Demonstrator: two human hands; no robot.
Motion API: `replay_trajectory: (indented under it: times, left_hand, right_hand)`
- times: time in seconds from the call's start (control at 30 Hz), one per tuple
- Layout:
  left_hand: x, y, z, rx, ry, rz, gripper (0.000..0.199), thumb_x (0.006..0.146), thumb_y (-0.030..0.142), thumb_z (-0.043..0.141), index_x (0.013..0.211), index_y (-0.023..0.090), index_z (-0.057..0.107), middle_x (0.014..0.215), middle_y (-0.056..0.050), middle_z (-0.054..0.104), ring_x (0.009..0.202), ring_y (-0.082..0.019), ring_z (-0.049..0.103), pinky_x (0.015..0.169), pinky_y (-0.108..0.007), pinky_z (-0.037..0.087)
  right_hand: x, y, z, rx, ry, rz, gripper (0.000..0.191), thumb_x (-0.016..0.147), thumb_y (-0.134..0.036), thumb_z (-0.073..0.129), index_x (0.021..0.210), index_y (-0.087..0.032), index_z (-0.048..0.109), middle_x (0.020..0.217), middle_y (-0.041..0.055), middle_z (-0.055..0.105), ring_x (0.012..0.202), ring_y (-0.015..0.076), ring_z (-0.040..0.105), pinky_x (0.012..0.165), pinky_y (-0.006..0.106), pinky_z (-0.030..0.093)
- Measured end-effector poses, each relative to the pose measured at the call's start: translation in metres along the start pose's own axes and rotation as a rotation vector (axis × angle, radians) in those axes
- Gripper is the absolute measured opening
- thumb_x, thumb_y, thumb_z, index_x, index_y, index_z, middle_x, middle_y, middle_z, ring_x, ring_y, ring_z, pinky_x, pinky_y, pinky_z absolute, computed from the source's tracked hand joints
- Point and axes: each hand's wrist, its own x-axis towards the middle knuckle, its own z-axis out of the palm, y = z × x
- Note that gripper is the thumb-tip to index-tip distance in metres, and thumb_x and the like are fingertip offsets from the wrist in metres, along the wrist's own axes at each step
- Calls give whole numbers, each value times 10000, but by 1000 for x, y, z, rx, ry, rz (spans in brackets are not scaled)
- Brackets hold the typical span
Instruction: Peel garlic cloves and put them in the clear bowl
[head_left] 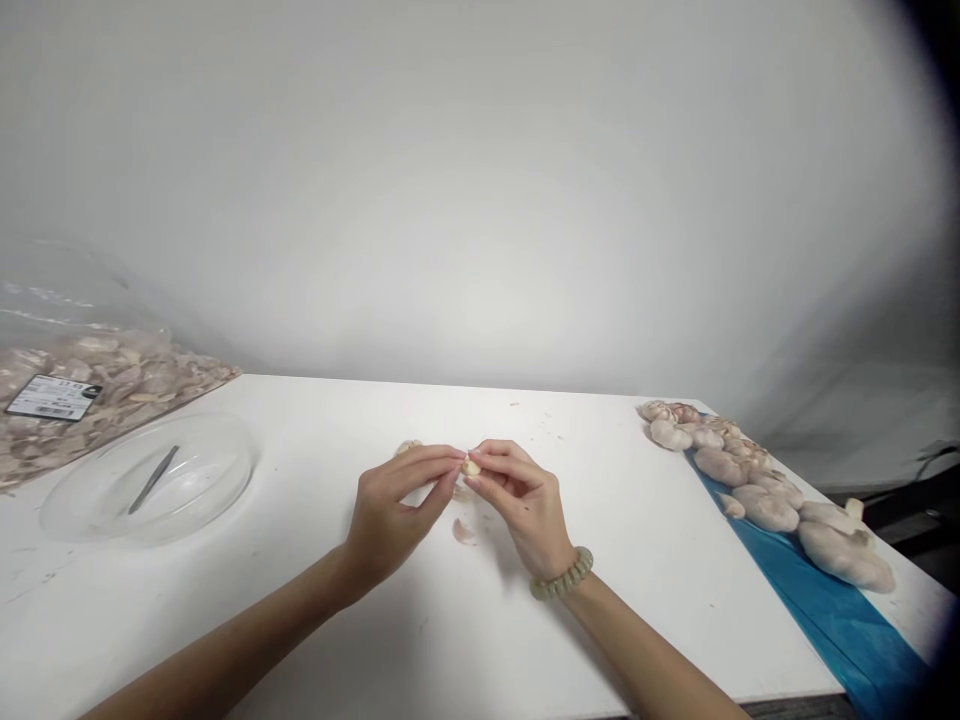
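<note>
A small pale garlic clove (470, 467) is pinched between the fingertips of both hands, above the middle of the white table. My left hand (405, 505) grips it from the left with thumb and fingers together. From the right, my right hand (525, 495), with a beaded bracelet at the wrist, closes thumb and fingers on the same clove. Just below the hands, a piece of garlic skin (463, 532) lies on the table. Another garlic piece (409, 446) shows behind my left fingers, partly hidden.
Left on the white table (322, 420), a clear plastic bowl (217, 490) holds a dark narrow tool (154, 480). Behind it sits a labelled clear bag (127, 385) of garlic skins. Several garlic bulbs (765, 507) line the right side, partly over a blue sheet (832, 610).
</note>
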Motion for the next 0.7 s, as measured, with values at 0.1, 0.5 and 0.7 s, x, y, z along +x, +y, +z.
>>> replay_trajectory:
  times: [0.1,0.5,0.7]
  left_hand:
    - [-1,-1,1,9,5,-2,155,761,67,576,831,170,670,833,-25,696,814,-139,646,739,-242,546]
    - [0,1,1,-38,-34,-95,169,814,106,535,872,195,667,867,-29,690,831,-149,637,725,-269,546]
    - [-3,-1,2,6,-2,-24,187,767,55,577,874,186,659,870,-16,691,847,-138,635,759,-255,535]
  right_hand:
    - [0,0,0,18,-9,14,167,731,-212,668,886,-261,703,949,49,571,850,164,558,688,300,527]
    - [1,-3,2,37,0,69,157,739,-251,661,890,-264,698,959,49,571,830,168,553,666,308,520]
    - [0,-1,2,41,2,58,157,738,-225,662,886,-264,697,970,51,568,850,169,560,680,307,516]
